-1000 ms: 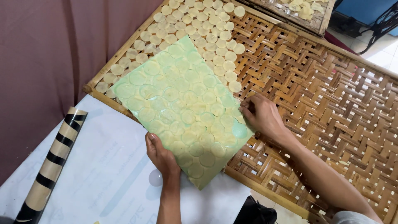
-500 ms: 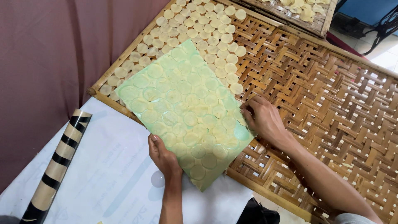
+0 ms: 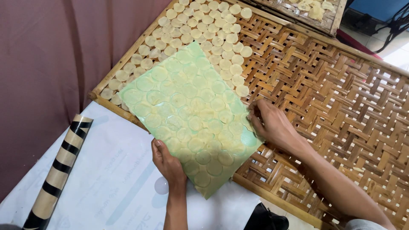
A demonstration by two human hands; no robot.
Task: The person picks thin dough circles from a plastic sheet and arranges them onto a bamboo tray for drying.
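Landmark: green sheet, a pale green rectangular mat covered edge to edge with thin round discs stuck flat on it.
Dark object: black thing at the bottom edge, just below the sheet's near corner; kind cannot be told.
Left hand: left hand grips the sheet's near-left edge, thumb on top, fingers hidden beneath it.
Counter: white-covered counter lies under the sheet's near corner and spreads to its left.
Roll: striped roll, tan with black bands, lies on the counter well left of the sheet.
Right hand: right hand rests on the sheet's right edge, fingertips curled and pinching at the margin there.
Sheet position: angled diagonally, far part lying over the woven tray, near corner overhanging the counter.
Tray: woven bamboo tray lies under and to the right of the sheet, its weave bare on that side.
Loose discs: pale round discs laid in rows on the tray, beyond the sheet's far edges.
Second tray: another framed tray beyond the first, holding irregular pale pieces.
Backdrop: maroon cloth hangs left of the sheet.
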